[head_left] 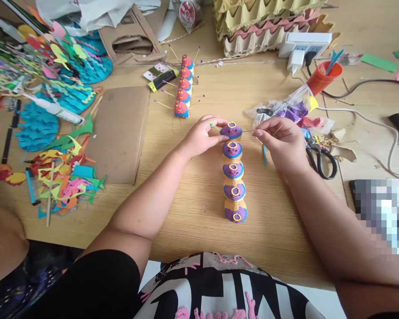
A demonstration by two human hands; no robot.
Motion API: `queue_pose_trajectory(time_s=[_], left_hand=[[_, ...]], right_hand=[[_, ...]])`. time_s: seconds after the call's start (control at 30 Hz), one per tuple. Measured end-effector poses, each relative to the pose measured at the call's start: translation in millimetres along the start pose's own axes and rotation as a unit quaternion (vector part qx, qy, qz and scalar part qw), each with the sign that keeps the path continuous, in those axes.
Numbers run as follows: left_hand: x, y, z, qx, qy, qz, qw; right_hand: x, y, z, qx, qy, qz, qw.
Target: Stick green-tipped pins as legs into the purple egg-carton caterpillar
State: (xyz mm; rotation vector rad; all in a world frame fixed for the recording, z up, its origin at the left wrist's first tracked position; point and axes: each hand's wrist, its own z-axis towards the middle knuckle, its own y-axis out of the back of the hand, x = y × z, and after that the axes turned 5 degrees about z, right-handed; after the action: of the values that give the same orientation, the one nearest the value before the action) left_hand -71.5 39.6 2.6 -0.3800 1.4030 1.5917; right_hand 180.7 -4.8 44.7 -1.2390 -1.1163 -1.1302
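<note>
A painted egg-carton caterpillar (233, 170), purple and blue with yellow rings and small faces, lies lengthwise on the table before me. My left hand (206, 135) grips its far segment from the left, thumb and fingers on the sides. A thin stick with a green tip (211, 125) shows by those fingers. On the other side, my right hand (279, 139) pinches a thin stick (248, 131) reaching towards the same segment; whether it enters the carton I cannot tell. Farther off stands a second, red and blue egg-carton caterpillar (182, 88) with purple-tipped sticks in its sides.
Colourful paper scraps (69, 186) and a cardboard sheet (119, 133) lie at left. Scissors (321, 159), plastic bags (286, 108), an orange cup (324, 77) and a power strip (306, 44) with cables are at right. Egg trays (266, 26) are stacked behind. Another person's arm (3, 239) is at lower left.
</note>
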Motion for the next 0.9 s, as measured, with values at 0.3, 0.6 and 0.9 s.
queue_pose_trajectory(time_s=[0.3, 0.6, 0.9], left_hand=[[-0.9, -0.2, 0.2, -0.003, -0.003, -0.006, 1.0], [-3.0, 0.9, -0.1, -0.004, 0.006, -0.012, 1.0], [-2.1, 1.0, 1.3, -0.007, 0.023, -0.029, 0.999]], right_hand=[[-2.5, 3.1, 1.3, -0.012, 0.078, -0.077, 0.994], [-21.4, 6.9, 10.3, 0.013, 0.164, -0.106, 0.981], [-24.5, 7.0, 10.6, 0.062, 0.129, -0.098, 0.985]])
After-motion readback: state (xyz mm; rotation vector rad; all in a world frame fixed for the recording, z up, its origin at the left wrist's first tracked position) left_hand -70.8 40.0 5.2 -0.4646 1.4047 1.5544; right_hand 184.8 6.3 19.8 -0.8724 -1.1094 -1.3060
